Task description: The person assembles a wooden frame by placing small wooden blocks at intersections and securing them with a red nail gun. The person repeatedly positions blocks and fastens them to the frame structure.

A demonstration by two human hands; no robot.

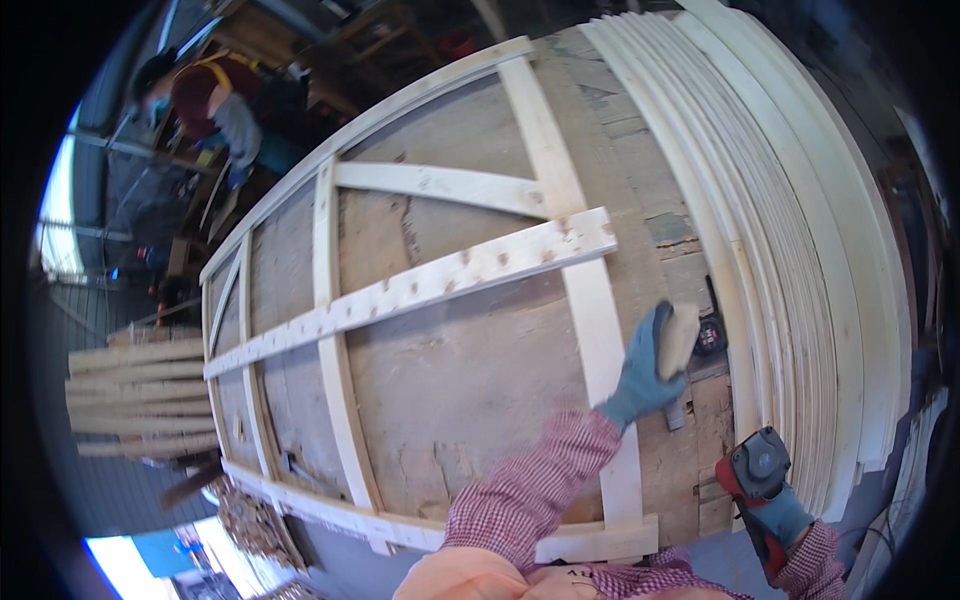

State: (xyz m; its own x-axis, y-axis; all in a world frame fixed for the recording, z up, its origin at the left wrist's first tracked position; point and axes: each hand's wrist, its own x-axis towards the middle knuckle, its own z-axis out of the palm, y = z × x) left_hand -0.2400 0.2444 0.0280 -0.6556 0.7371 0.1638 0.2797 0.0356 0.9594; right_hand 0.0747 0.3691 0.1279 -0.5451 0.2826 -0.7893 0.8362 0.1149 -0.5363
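Left hand (640, 370) grips wood block (679, 340); right hand (780, 515) seemingly clasps half-hidden power tool (757, 470)

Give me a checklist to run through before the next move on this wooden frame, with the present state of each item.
1. Left hand has a firm grip on the small wood block: ok.
2. Right hand holds the red and black power tool: ok.
3. Both hands gloved: ok.
4. Long diagonal board lies across the frame: ok.
5. Diagonal board fastened: cannot tell.
6. Other person stands away from the frame: ok.
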